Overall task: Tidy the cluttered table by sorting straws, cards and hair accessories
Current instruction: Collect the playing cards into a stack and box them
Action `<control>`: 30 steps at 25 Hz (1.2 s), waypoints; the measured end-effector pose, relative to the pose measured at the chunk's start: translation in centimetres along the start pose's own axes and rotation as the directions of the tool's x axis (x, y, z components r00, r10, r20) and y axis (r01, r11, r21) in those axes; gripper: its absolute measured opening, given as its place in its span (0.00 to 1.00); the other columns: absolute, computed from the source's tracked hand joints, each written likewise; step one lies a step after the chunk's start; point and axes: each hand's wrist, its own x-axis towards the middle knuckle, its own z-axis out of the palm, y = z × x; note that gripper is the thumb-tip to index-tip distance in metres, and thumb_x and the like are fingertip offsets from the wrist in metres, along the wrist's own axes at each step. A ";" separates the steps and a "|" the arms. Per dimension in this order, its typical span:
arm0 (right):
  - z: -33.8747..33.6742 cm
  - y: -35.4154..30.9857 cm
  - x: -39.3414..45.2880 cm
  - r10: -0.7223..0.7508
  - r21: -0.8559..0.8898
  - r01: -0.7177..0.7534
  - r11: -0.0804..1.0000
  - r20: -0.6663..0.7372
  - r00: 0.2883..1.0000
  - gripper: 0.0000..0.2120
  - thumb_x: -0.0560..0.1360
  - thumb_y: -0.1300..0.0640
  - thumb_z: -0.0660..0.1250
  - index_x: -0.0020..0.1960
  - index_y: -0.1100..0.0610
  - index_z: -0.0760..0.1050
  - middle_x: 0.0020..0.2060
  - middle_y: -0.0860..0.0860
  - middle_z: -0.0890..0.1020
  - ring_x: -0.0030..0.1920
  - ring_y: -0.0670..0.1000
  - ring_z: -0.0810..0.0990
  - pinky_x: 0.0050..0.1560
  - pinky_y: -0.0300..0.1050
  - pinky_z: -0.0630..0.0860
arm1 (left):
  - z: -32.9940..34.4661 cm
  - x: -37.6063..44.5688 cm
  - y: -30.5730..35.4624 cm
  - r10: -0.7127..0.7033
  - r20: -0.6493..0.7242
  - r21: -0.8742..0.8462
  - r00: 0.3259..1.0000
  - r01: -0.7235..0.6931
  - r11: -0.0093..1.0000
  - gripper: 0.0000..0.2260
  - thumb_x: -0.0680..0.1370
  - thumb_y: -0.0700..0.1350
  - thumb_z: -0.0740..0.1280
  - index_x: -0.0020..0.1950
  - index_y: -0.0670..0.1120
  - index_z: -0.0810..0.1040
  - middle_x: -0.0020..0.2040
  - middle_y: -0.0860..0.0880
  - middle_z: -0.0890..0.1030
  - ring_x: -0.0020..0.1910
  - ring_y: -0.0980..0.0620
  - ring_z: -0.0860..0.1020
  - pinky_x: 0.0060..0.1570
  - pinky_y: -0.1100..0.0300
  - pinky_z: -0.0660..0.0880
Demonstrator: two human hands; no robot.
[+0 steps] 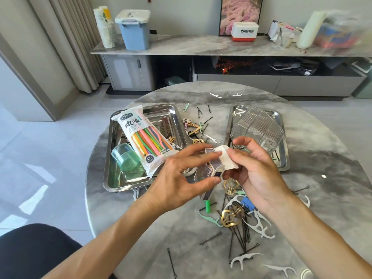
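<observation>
Over the middle of the round marble table [322,198], my left hand [181,178] grips a small card box [211,170] with its flap open. My right hand [253,168] pinches a white stack of cards [227,158] at the box's mouth. A bag of coloured straws [145,137] lies across the left steel tray [112,178], next to a green cup [124,158]. Gold hair clips [231,216] and black bobby pins [239,236] lie scattered below my hands.
The right steel tray [281,158] holds a clear ribbed plastic box [257,129]. White and green floss picks [259,226] litter the table, with more clips [193,127] between the trays. A sideboard [201,47] with containers stands behind.
</observation>
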 end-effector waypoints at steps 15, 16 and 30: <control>-0.1 1.2 -0.7 -0.295 -0.509 0.317 0.800 0.127 0.947 0.13 0.71 0.54 0.74 0.54 0.50 0.76 0.44 0.53 0.82 0.40 0.51 0.82 0.41 0.50 0.80 | 1.2 -0.3 0.4 -0.111 -0.123 -0.024 0.986 0.109 0.994 0.26 0.66 0.48 0.78 0.61 0.53 0.75 0.52 0.57 0.80 0.50 0.53 0.81 0.50 0.55 0.79; 0.0 1.2 -0.8 -0.298 -0.500 0.323 0.803 0.133 0.945 0.12 0.71 0.52 0.74 0.52 0.50 0.77 0.44 0.53 0.82 0.41 0.50 0.81 0.41 0.45 0.80 | 1.3 -0.3 0.4 -0.131 -0.143 -0.026 0.981 0.129 0.991 0.26 0.65 0.50 0.78 0.59 0.53 0.73 0.51 0.57 0.79 0.49 0.53 0.81 0.49 0.56 0.79; 1.3 1.9 -1.8 -0.391 -0.663 0.314 0.680 0.034 0.920 0.04 0.71 0.55 0.70 0.44 0.49 0.76 0.37 0.45 0.82 0.37 0.49 0.83 0.35 0.55 0.82 | 1.1 -0.1 0.6 0.075 -0.164 0.249 0.984 -0.032 0.968 0.15 0.65 0.49 0.77 0.46 0.46 0.78 0.46 0.54 0.80 0.43 0.51 0.76 0.44 0.50 0.73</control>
